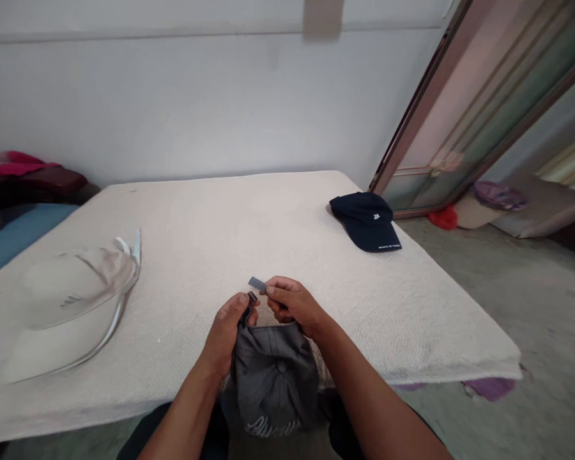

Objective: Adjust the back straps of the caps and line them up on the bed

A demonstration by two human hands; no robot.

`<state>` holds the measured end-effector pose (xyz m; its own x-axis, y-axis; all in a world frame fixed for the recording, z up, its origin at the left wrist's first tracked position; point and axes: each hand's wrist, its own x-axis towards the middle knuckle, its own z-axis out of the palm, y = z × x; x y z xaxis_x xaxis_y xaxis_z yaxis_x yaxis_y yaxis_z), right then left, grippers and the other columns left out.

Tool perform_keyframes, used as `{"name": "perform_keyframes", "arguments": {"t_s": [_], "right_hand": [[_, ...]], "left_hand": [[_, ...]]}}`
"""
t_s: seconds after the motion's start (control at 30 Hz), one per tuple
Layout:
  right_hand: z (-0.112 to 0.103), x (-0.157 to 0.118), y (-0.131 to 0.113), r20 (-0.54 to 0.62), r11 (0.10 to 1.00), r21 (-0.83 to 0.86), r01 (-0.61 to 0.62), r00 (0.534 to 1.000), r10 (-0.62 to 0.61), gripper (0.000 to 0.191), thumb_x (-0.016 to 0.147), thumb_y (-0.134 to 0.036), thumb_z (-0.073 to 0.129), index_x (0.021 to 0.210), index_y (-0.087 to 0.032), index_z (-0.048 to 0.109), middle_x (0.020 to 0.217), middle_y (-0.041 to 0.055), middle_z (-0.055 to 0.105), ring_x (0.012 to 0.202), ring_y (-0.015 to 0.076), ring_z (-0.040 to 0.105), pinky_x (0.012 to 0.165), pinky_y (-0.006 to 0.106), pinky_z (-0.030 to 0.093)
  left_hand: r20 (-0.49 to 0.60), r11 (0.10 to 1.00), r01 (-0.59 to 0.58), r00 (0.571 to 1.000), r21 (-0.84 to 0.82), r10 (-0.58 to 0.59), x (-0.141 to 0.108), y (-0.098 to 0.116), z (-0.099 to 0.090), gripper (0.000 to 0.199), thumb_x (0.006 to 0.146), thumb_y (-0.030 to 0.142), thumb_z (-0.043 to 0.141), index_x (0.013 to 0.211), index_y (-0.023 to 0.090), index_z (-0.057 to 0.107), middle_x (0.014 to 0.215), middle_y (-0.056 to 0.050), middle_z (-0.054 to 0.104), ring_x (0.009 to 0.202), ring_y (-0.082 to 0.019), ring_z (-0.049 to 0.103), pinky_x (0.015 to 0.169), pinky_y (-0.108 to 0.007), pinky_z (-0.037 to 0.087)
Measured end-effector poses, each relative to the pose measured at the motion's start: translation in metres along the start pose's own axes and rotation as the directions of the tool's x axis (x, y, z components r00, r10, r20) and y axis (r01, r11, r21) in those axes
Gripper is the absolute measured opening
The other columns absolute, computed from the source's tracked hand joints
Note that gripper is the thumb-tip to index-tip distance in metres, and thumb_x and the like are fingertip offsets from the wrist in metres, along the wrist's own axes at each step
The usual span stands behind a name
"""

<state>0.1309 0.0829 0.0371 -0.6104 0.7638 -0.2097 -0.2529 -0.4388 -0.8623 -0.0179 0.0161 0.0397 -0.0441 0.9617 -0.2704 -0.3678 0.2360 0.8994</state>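
Observation:
A dark grey baseball cap (pixel 278 377) hangs at the table's front edge, its back opening toward the table and white lettering low on its front. My left hand (pixel 230 322) is closed on the cap's left back edge, where a small dark buckle (pixel 252 297) shows at the fingertips. Between the thumb and fingers of my right hand (pixel 292 300) is the grey strap (pixel 257 283) of the cap. The strap's free end points up and left, just above the buckle and apart from it.
A navy cap (pixel 367 220) rests at the right edge of the cream-covered table (pixel 211 223). On the left lie pale beige caps (pixel 71 306), seemingly stacked. Behind the table is a white wall (pixel 196 102); a sliding door (pixel 441 140) stands at the right.

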Motion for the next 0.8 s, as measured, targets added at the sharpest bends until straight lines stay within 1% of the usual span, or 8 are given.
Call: {"name": "perform_keyframes", "arguments": {"t_s": [0.1,0.2,0.27,0.33,0.4,0.53,0.7,0.8], "right_hand": [[-0.0001,0.0016,0.0021,0.023,0.999,-0.005,0.033,0.999,-0.032,0.018,0.077,-0.033,0.062,0.076,-0.017,0.054,0.055,-0.0059,0.048,0.04,0.0027,0.03,0.04,0.019,0.018],[-0.002,0.0024,0.0023,-0.018,0.997,-0.023,0.079,0.997,-0.079,0.013,0.076,-0.027,0.059,0.072,-0.015,0.055,0.061,-0.002,0.054,0.045,0.005,0.042,0.043,0.02,0.025],[-0.0031,0.0023,0.0015,-0.034,0.996,-0.027,0.09,0.995,-0.091,0.008,0.074,-0.023,0.057,0.071,-0.015,0.056,0.06,-0.0014,0.055,0.046,0.006,0.044,0.044,0.02,0.026],[-0.0035,0.002,0.0007,-0.02,0.996,-0.016,0.086,0.996,-0.086,0.005,0.072,-0.019,0.055,0.074,-0.015,0.056,0.056,-0.0034,0.051,0.042,0.0051,0.038,0.042,0.02,0.023],[-0.0031,0.0017,0.0006,0.019,0.997,-0.017,0.071,0.997,-0.071,0.008,0.07,-0.016,0.053,0.077,-0.016,0.057,0.053,-0.0053,0.047,0.041,0.0043,0.032,0.041,0.02,0.02],[-0.0011,0.0014,0.0012,0.044,0.997,-0.068,0.048,0.998,-0.045,0.011,0.07,-0.015,0.052,0.078,-0.017,0.058,0.053,-0.006,0.045,0.041,0.0045,0.03,0.041,0.02,0.02],[0.001,-0.0003,-0.0016,0.069,0.995,-0.103,0.014,0.998,-0.007,0.008,0.077,-0.024,0.055,0.082,-0.017,0.057,0.051,-0.0075,0.041,0.04,0.0039,0.024,0.04,0.02,0.016],[0.0019,-0.0011,-0.0027,0.083,0.991,-0.136,0.007,0.997,0.004,0.016,0.081,-0.033,0.057,0.078,-0.018,0.054,0.051,-0.0074,0.041,0.041,0.0042,0.025,0.041,0.02,0.017]], "left_hand": [[-0.009,0.998,-0.03,1.0,0.052,0.03,0.0,0.0019,-0.0001,0.028,0.086,0.042,0.051,0.078,0.017,0.06,0.057,0.004,0.048,0.048,-0.008,0.037,0.045,-0.019,0.028],[0.015,0.996,-0.063,0.998,0.065,0.062,-0.0009,0.0047,0.0003,0.026,0.087,0.039,0.05,0.078,0.017,0.06,0.055,0.004,0.047,0.049,-0.009,0.037,0.046,-0.021,0.028],[0.025,0.996,-0.066,0.998,0.066,0.065,-0.002,0.0063,0.0007,0.024,0.087,0.037,0.051,0.078,0.017,0.06,0.053,0.005,0.045,0.048,-0.009,0.037,0.046,-0.021,0.028],[0.024,0.996,-0.059,0.998,0.063,0.058,-0.0029,0.0074,0.001,0.023,0.086,0.036,0.051,0.076,0.017,0.059,0.052,0.005,0.044,0.048,-0.009,0.036,0.047,-0.021,0.028],[0.017,0.996,-0.054,0.998,0.072,0.053,-0.0033,0.0078,0.0012,0.023,0.086,0.036,0.052,0.073,0.018,0.058,0.052,0.005,0.044,0.048,-0.009,0.036,0.046,-0.021,0.028],[0.011,0.994,-0.047,0.999,0.103,0.046,-0.0033,0.0079,0.0015,0.026,0.085,0.037,0.053,0.068,0.018,0.055,0.053,0.005,0.045,0.047,-0.008,0.035,0.045,-0.022,0.026],[-0.006,0.995,-0.038,0.999,0.094,0.039,-0.0028,0.0059,0.0,0.021,0.084,0.037,0.054,0.076,0.019,0.056,0.054,0.006,0.046,0.048,-0.008,0.035,0.046,-0.021,0.026],[-0.028,0.995,-0.038,0.999,0.096,0.041,-0.0022,0.0042,-0.0016,0.021,0.084,0.038,0.055,0.074,0.019,0.054,0.056,0.005,0.047,0.048,-0.008,0.035,0.046,-0.021,0.027]]}}
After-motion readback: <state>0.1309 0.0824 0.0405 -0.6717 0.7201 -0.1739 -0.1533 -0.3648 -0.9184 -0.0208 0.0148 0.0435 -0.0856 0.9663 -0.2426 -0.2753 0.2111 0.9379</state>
